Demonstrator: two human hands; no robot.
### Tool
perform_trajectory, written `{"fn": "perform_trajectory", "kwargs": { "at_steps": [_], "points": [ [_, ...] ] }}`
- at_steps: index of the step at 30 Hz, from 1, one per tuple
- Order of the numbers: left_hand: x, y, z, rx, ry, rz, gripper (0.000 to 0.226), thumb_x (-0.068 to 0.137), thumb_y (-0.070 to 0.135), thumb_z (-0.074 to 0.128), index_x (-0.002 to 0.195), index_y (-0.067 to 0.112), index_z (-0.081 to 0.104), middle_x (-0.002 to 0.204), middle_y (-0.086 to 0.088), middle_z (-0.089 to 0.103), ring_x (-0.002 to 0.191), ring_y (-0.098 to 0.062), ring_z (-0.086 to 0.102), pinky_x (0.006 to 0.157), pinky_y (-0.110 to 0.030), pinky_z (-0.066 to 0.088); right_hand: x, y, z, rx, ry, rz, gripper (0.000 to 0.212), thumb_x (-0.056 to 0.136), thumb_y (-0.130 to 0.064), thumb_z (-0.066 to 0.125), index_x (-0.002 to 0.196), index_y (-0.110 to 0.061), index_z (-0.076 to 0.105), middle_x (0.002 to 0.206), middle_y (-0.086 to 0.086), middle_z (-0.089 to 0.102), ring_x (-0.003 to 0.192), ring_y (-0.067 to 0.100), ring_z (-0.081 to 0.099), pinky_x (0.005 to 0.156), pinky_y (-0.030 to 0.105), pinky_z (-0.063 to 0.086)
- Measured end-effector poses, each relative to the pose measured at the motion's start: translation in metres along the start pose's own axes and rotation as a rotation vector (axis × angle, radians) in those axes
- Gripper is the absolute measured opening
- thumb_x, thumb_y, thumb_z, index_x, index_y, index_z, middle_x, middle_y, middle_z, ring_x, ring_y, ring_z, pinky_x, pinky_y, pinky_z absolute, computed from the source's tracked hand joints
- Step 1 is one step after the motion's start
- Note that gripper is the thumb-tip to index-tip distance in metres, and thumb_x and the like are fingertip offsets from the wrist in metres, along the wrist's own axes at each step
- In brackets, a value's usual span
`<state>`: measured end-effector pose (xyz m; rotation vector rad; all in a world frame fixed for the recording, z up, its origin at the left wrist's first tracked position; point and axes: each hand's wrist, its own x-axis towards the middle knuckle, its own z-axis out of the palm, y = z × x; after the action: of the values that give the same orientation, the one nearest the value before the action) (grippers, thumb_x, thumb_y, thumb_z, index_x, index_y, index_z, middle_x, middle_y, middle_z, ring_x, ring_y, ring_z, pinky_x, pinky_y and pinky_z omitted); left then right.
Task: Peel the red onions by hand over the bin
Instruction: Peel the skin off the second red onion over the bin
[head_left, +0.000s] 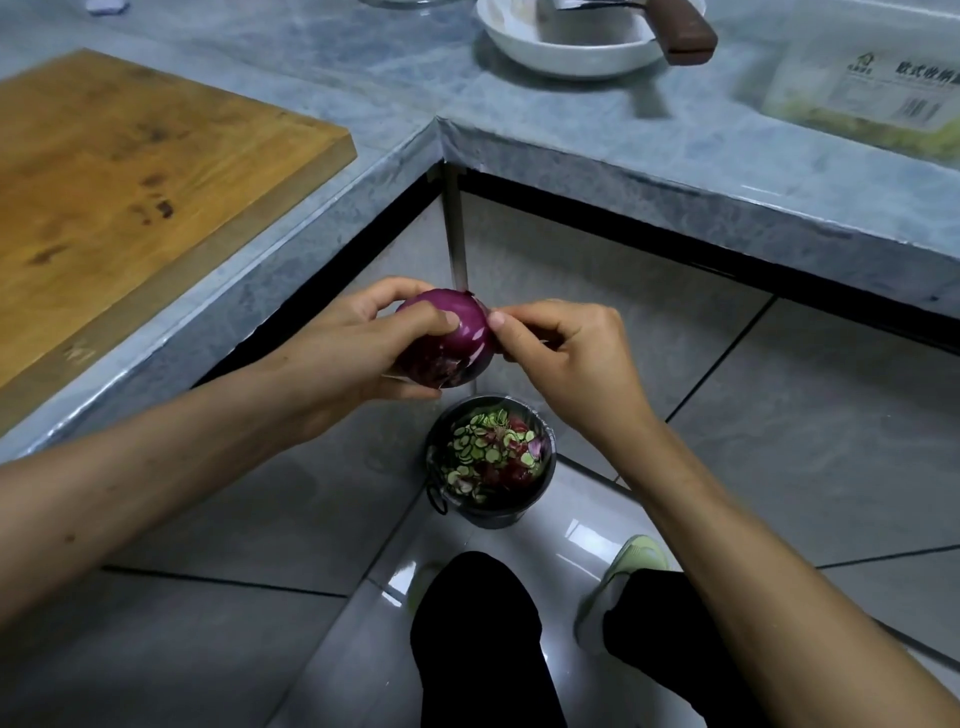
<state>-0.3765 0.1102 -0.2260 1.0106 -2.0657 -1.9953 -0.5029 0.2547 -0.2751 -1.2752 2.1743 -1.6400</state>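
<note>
left hand (358, 345) gripping red onion (452, 338), right hand (566, 353) pinching its skin, bin (491, 512) below

Soft, even indoor light, fairly dim, with weak shadows. Glare shows on the glossy floor tiles (571, 530) toward six o'clock and along the countertop (597, 156) edge. Wide-angle distortion bends straight lines toward the borders. The bowl (566, 47) at twelve o'clock and the package (862, 88) at two o'clock look soft, perhaps motion blur.
</note>
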Motion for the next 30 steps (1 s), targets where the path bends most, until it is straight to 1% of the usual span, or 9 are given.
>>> {"fn": "perform_trajectory", "kwargs": {
  "at_steps": [2, 5, 11, 15, 18, 20, 23, 27, 30],
  "points": [
    [-0.001, 0.000, 0.000, 0.037, -0.009, -0.007, 0.022, 0.089, 0.024, 0.073, 0.111, 0.028, 0.072, 0.115, -0.009, 0.071, 0.095, -0.020, 0.076, 0.071, -0.033, 0.061, -0.002, 0.000, -0.006, -0.015, -0.067, 0.017, 0.014, 0.092, -0.020, 0.067, 0.096, -0.015, 0.079, 0.076, -0.011, 0.073, 0.072, 0.008, 0.069, 0.068, 0.038, 0.056],
    [-0.002, -0.001, 0.000, 0.076, -0.029, -0.017, 0.020, 0.089, 0.025, 0.073, 0.109, 0.028, 0.073, 0.111, -0.009, 0.074, 0.094, -0.021, 0.076, 0.070, -0.032, 0.061, -0.005, 0.002, -0.010, 0.024, -0.127, 0.080, 0.012, 0.089, -0.024, 0.071, 0.093, -0.018, 0.079, 0.071, -0.002, 0.074, 0.068, 0.022, 0.070, 0.063, 0.045, 0.055],
    [-0.004, -0.002, 0.002, 0.132, -0.036, -0.013, 0.018, 0.089, 0.025, 0.073, 0.107, 0.030, 0.073, 0.108, -0.008, 0.074, 0.093, -0.020, 0.076, 0.068, -0.031, 0.061, -0.009, 0.004, -0.009, 0.138, -0.108, 0.177, 0.006, 0.085, -0.023, 0.074, 0.087, -0.021, 0.080, 0.070, 0.008, 0.073, 0.073, 0.038, 0.068, 0.063, 0.055, 0.053],
    [-0.005, -0.003, 0.002, 0.141, -0.057, -0.014, 0.019, 0.089, 0.025, 0.072, 0.108, 0.028, 0.072, 0.109, -0.008, 0.074, 0.092, -0.018, 0.076, 0.069, -0.030, 0.061, -0.014, 0.001, -0.007, 0.167, -0.067, 0.203, 0.009, 0.085, -0.013, 0.072, 0.082, -0.015, 0.080, 0.069, 0.004, 0.074, 0.071, 0.033, 0.069, 0.061, 0.051, 0.054],
    [-0.006, -0.004, 0.002, 0.151, -0.065, -0.007, 0.017, 0.089, 0.024, 0.072, 0.106, 0.028, 0.073, 0.106, -0.006, 0.075, 0.089, -0.017, 0.076, 0.067, -0.027, 0.060, -0.016, -0.001, -0.007, 0.181, -0.094, 0.225, 0.007, 0.087, -0.015, 0.072, 0.084, -0.015, 0.079, 0.071, 0.000, 0.074, 0.071, 0.024, 0.071, 0.068, 0.047, 0.058],
    [-0.006, -0.004, 0.003, 0.160, -0.057, -0.003, 0.018, 0.089, 0.024, 0.072, 0.106, 0.029, 0.072, 0.107, -0.006, 0.074, 0.091, -0.018, 0.075, 0.067, -0.027, 0.060, -0.017, -0.002, -0.007, 0.238, -0.099, 0.254, 0.006, 0.086, -0.015, 0.073, 0.084, -0.017, 0.079, 0.073, 0.001, 0.075, 0.074, 0.023, 0.072, 0.073, 0.044, 0.059],
    [-0.006, -0.004, 0.002, 0.180, -0.038, 0.014, 0.020, 0.088, 0.023, 0.074, 0.107, 0.029, 0.072, 0.110, -0.008, 0.072, 0.098, -0.021, 0.073, 0.072, -0.034, 0.064, -0.018, -0.003, -0.005, 0.327, -0.083, 0.313, 0.005, 0.085, -0.011, 0.074, 0.083, -0.014, 0.078, 0.076, 0.005, 0.076, 0.079, 0.026, 0.073, 0.078, 0.040, 0.060],
    [-0.007, -0.003, 0.002, 0.202, -0.022, 0.036, 0.021, 0.087, 0.020, 0.075, 0.106, 0.029, 0.073, 0.111, -0.012, 0.071, 0.098, -0.022, 0.073, 0.080, -0.042, 0.064, -0.020, -0.005, -0.002, 0.388, -0.037, 0.363, 0.004, 0.083, -0.005, 0.074, 0.081, -0.006, 0.077, 0.079, 0.014, 0.075, 0.083, 0.033, 0.072, 0.082, 0.043, 0.059],
    [-0.007, -0.004, 0.002, 0.203, -0.023, 0.040, 0.022, 0.086, 0.020, 0.076, 0.106, 0.030, 0.073, 0.110, -0.011, 0.071, 0.098, -0.023, 0.073, 0.080, -0.042, 0.064, -0.021, -0.006, 0.000, 0.374, -0.020, 0.365, 0.011, 0.081, 0.003, 0.071, 0.077, -0.006, 0.076, 0.075, 0.010, 0.075, 0.076, 0.023, 0.072, 0.080, 0.039, 0.060]
  ]
}}
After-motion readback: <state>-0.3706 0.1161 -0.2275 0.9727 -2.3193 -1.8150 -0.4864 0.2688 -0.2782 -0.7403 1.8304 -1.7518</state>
